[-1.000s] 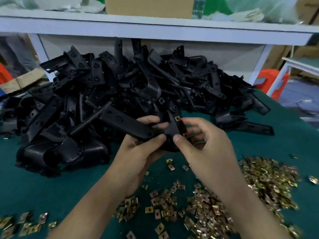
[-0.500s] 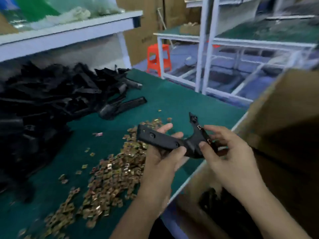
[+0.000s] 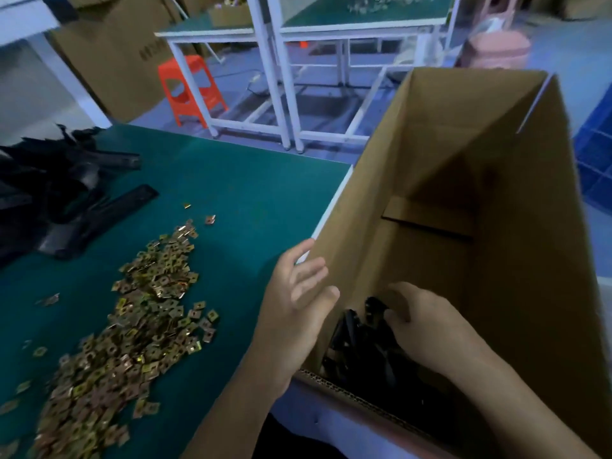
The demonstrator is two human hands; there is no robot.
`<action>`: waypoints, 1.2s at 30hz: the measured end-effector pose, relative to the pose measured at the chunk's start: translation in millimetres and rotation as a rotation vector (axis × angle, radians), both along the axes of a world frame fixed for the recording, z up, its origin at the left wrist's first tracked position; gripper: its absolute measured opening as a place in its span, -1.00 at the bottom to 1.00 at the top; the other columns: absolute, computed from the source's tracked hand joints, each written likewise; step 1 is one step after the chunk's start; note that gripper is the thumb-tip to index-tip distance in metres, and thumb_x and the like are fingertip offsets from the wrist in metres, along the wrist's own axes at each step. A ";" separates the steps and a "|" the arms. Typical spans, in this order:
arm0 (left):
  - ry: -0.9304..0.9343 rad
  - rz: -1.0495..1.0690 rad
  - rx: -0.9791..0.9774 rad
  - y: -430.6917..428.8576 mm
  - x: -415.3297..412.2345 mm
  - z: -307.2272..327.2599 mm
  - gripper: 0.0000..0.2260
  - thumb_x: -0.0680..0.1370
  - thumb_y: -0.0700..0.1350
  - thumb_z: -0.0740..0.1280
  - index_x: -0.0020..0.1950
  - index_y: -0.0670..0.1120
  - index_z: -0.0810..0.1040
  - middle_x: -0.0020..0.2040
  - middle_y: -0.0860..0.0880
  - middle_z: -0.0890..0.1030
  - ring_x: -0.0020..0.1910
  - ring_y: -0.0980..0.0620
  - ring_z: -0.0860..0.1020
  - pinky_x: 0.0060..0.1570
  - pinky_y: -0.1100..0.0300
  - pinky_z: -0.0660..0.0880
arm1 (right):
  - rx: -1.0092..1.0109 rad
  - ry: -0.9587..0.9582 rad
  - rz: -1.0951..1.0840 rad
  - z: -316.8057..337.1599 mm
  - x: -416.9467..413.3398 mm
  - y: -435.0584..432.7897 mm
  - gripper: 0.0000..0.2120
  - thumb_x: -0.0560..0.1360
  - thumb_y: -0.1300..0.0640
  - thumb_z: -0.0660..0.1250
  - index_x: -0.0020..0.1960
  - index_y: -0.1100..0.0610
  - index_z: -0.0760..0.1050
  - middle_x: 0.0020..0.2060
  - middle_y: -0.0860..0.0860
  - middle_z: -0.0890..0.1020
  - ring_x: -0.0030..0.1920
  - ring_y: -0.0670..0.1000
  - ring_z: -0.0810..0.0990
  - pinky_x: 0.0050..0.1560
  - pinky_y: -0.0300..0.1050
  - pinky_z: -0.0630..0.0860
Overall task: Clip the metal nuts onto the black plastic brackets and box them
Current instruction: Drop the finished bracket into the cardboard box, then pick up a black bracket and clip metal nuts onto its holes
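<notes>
The left hand point(image 3: 298, 303) is open, with its fingers straight and a little spread. It sits at the near left corner of the cardboard box point(image 3: 463, 167), just beside the box's left wall. Whether the fingertips touch the cardboard cannot be told.

The right hand point(image 3: 427, 329) is down inside the box, its fingers curled over the boxed brackets point(image 3: 351, 339) — a dark heap of black plastic lying low against the near left wall. The fingertips are lost in shadow among the parts, so it cannot be told whether this hand grips a bracket or only hangs over the heap.

The box stands open-topped just off the right edge of the green worktop point(image 3: 251, 193), and its near rim shows the corrugated edge of the board.

On the worktop the metal nuts point(image 3: 142, 313) lie in a long brass-coloured heap. It runs from the near left corner toward the middle, with a few strays scattered at its far end and along its left side.

At the far left lies the pile of loose brackets point(image 3: 66, 190), black and tangled, with one long piece sticking out toward the nuts. This pile is well apart from the box, and the nuts lie between the two.

Beyond the worktop an orange stool point(image 3: 188, 91) stands on the floor, near the legs of some white-framed tables point(image 3: 281, 77) with green tops. A blue crate point(image 3: 596, 160) shows at the right edge, behind the box.
</notes>
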State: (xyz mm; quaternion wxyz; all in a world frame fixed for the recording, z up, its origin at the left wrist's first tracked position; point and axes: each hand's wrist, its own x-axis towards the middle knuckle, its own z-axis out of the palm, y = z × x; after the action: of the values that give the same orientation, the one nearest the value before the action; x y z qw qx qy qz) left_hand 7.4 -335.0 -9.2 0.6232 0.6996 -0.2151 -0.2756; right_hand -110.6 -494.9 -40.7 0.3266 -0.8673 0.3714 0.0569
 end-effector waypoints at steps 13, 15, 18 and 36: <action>-0.226 0.626 -0.065 158.6 48.8 41.4 -0.80 0.59 -0.36 0.33 0.04 -0.08 0.60 0.03 -0.01 0.65 -0.01 0.09 0.65 -0.05 0.27 0.56 | 0.017 -0.774 0.489 65.2 115.2 153.9 -0.56 0.41 0.16 0.48 0.26 -0.07 0.55 0.06 -0.17 0.60 0.11 -0.12 0.57 0.18 -0.05 0.55; -0.256 0.764 -0.018 195.3 53.8 40.0 -0.80 0.59 -0.33 0.34 -0.01 -0.02 0.60 0.02 0.01 0.64 0.01 0.06 0.64 -0.03 0.25 0.56 | 0.061 -0.740 0.676 69.8 134.0 185.6 -0.55 0.43 0.03 0.44 0.30 -0.16 0.51 0.09 -0.36 0.50 0.16 -0.26 0.46 0.21 -0.29 0.44; -0.293 0.979 0.065 247.9 53.7 31.7 -0.79 0.57 -0.30 0.36 -0.05 0.04 0.57 -0.03 0.04 0.63 -0.05 0.14 0.61 -0.08 0.29 0.54 | 0.055 -0.633 0.939 70.0 155.1 231.7 -0.57 0.47 -0.14 0.40 0.33 -0.21 0.47 0.08 -0.42 0.39 0.15 -0.37 0.29 0.11 -0.60 0.19; -0.094 1.198 0.742 385.3 87.2 -0.4 -0.33 0.53 0.14 0.46 0.54 -0.08 0.34 0.23 -0.02 0.64 0.21 0.00 0.59 0.00 0.29 0.42 | -0.228 -0.075 1.564 69.0 225.2 388.8 -0.70 0.37 0.09 0.59 0.07 -0.01 0.62 -0.07 -0.04 0.59 -0.13 -0.04 0.60 -0.27 -0.21 0.50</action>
State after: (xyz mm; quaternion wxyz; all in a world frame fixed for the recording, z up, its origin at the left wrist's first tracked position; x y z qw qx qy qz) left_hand 94.7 50.4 -9.6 0.3781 0.8751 0.2884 0.0902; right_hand 114.6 -106.1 28.2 0.1134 -0.9062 -0.3537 0.2023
